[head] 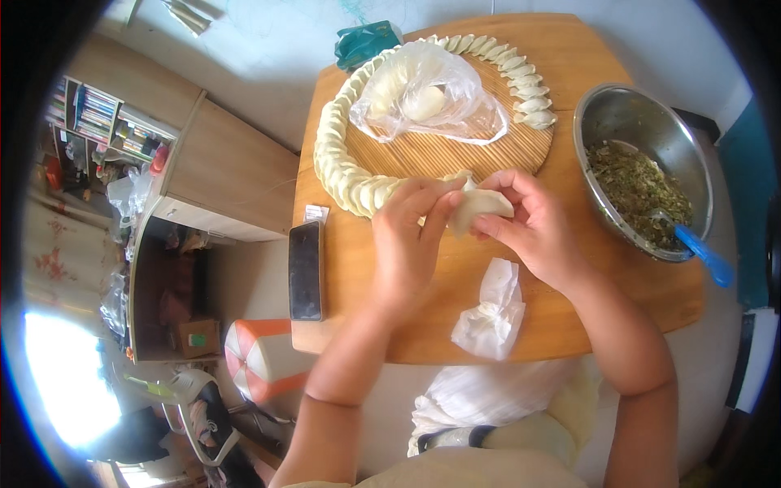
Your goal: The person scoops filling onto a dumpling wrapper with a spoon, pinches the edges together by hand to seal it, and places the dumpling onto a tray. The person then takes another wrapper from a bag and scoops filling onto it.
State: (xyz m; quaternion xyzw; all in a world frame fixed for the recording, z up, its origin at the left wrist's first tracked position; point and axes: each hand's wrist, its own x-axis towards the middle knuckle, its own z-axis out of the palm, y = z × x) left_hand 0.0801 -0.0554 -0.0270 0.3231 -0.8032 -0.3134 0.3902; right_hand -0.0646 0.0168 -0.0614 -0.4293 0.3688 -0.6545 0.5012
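A folded dumpling (482,207) of pale dough is held between my left hand (415,226) and my right hand (531,226), pinched by the fingertips of both. Just beyond them, a round woven tray (390,157) bears overlapping dumplings (332,143) in a ring along its rim. On the tray rests a clear plastic bag (451,79) with round pale dough wrappers (424,104) in it. At the right stands a steel bowl (640,116) of chopped green filling (634,183), and a blue-handled spoon (701,250) leans in it.
Crumpled white tissue (491,317) lies on the wooden table (427,317) near its front edge. A smartphone (305,271) is at the left edge. Behind the tray sits a green packet (366,46). An orange and white stool (262,360) stands left of the table, with a cabinet (226,140) beyond.
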